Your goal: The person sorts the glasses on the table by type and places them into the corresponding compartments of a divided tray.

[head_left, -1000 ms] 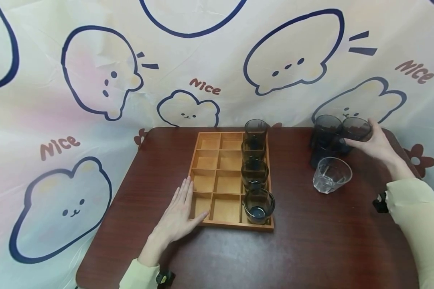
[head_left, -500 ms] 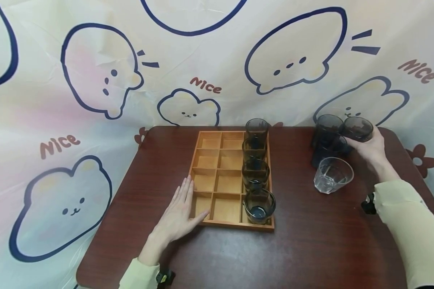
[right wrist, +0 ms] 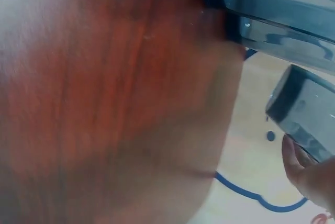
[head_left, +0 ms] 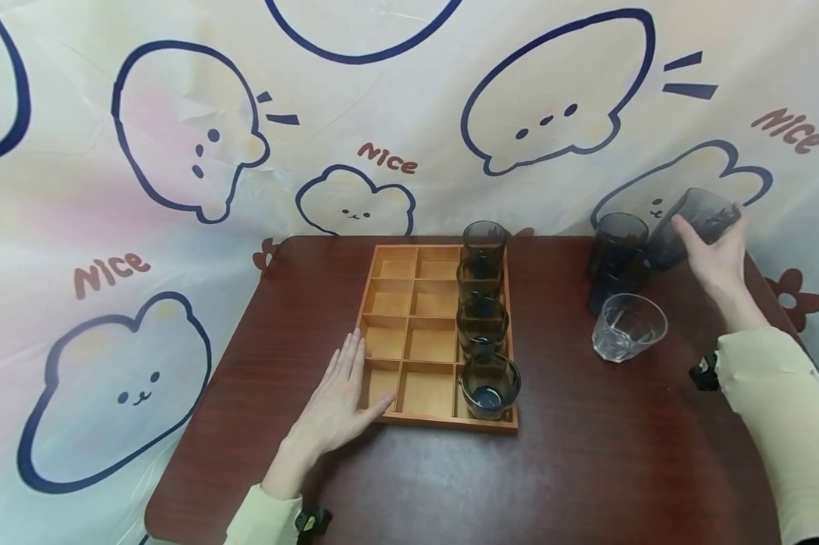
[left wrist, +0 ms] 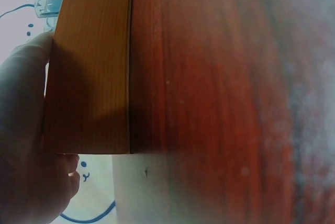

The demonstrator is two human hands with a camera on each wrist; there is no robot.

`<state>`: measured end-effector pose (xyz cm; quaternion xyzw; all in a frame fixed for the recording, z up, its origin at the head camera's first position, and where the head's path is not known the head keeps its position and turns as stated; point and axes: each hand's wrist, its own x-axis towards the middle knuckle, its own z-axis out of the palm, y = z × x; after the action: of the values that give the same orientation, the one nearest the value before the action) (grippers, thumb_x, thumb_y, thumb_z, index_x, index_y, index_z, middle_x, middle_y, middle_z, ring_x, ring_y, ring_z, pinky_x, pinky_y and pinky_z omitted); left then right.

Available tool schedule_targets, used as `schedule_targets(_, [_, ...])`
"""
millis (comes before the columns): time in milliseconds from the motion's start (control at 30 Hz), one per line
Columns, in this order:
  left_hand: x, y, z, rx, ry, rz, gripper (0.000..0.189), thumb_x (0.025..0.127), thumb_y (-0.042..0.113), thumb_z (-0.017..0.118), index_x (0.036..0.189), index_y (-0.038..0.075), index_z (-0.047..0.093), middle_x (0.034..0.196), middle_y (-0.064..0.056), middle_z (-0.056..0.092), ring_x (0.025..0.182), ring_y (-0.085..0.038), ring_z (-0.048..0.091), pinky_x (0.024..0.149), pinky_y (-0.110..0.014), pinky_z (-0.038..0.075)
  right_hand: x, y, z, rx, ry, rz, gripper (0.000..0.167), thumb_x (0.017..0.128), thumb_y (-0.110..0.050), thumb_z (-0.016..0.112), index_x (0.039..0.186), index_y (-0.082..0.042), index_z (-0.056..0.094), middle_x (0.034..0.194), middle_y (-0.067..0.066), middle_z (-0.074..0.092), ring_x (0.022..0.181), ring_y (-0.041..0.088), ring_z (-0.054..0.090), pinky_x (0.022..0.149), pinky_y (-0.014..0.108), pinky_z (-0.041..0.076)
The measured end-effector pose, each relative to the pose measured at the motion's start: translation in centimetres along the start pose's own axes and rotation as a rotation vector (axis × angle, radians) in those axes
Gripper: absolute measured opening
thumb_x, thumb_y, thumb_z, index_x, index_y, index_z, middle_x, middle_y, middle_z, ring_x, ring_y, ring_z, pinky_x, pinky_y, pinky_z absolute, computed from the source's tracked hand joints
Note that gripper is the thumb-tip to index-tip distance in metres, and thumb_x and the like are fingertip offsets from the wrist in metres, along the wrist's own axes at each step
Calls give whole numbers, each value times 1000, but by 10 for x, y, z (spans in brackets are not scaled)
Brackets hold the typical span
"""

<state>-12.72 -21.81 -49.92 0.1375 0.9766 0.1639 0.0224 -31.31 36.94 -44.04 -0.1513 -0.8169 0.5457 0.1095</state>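
At lower centre, the left hand (head_left: pixel 336 405) lies straight-fingered, thumb spread, against the tray (head_left: pixel 426 390) on the bench (head_left: pixel 566 469). Farther, upper right, the right hand (head_left: pixel 719 261) grips a tilted glass (head_left: pixel 699 210) round its side: probably light, rigid, slippery and fragile, best held about the wall, off the rim.

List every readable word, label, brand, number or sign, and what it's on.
"Nice": backdrop, left, above a bear drawing.
"Nice": backdrop, centre, above a small bear.
"Nice": backdrop, upper right.
Unreadable: red-brown mark, cut off at the right wrist view's bottom corner.
Unreadable: faint marks on the held glass.
No legible text on the wooden tray or other glasses.
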Motion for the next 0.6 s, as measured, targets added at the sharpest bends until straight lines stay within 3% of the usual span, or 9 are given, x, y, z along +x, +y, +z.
schedule_targets(100, [0, 0, 0, 1, -2, -2, 112, 103, 64, 64, 175, -3, 10, 186, -19, 2, 175, -36, 8, 141, -56, 18, -3, -11, -2, 8, 26, -63, 98, 109, -54, 51, 176, -20, -12, 187, 7, -16, 174, 24, -14, 142, 40, -6])
schedule_targets(367, [1, 0, 1, 3, -11, -14, 112, 103, 65, 63, 175, -2, 10, 186, -19, 2, 175, -36, 8, 141, -56, 18, -14, -45, 5, 62, 149, -245, 93, 107, -48, 56, 176, -21, 0, 187, 4, 1, 174, 13, 1, 139, 27, 0])
schedule_targets(600, [1, 0, 0, 6, -7, -9, 112, 103, 65, 63, 175, -3, 10, 186, -19, 3, 175, -36, 9, 141, -57, 19, -22, -70, 18, 166, 145, -372, 92, 104, -41, 60, 176, -17, 8, 185, 9, 12, 172, 14, 14, 138, 26, 6])
